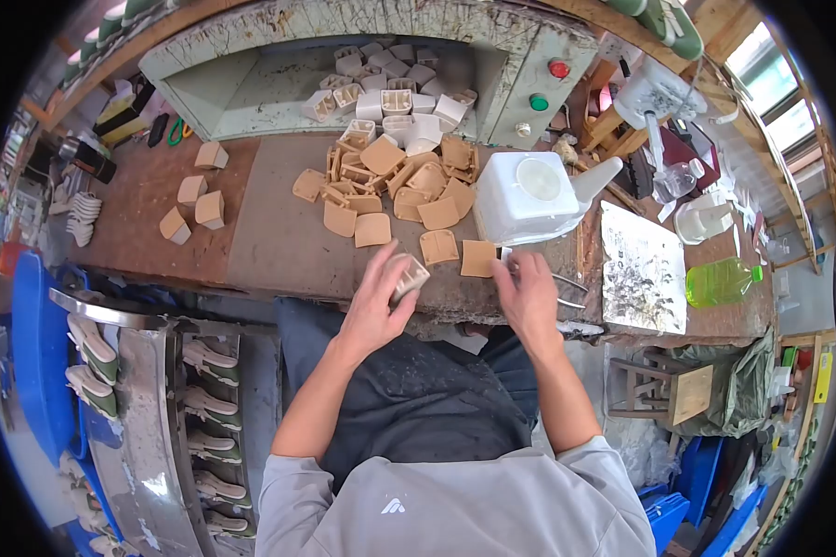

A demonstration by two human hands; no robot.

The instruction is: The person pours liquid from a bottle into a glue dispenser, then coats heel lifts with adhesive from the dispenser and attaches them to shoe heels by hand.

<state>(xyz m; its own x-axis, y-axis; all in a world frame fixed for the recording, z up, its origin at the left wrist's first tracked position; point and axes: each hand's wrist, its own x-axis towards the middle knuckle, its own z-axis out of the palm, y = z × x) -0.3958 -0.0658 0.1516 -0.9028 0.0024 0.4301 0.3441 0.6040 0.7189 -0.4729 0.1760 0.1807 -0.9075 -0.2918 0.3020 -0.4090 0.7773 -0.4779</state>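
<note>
The brown workbench (279, 223) carries tan pieces (381, 155) and a jug (527, 195).

Four small tan-and-cream blocks (210, 210) are sitting apart at left; one translucent white plastic jug (529, 202) and one bottle of green liquid (720, 282) are resting; heaped flat tan pieces (381, 156) and white blocks (397, 102) are overlapping beyond counting.

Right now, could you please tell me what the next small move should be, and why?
Probably move the right hand onto the flat tan piece, since it lies just beside those fingertips while the left hand holds a hollow block.
</note>
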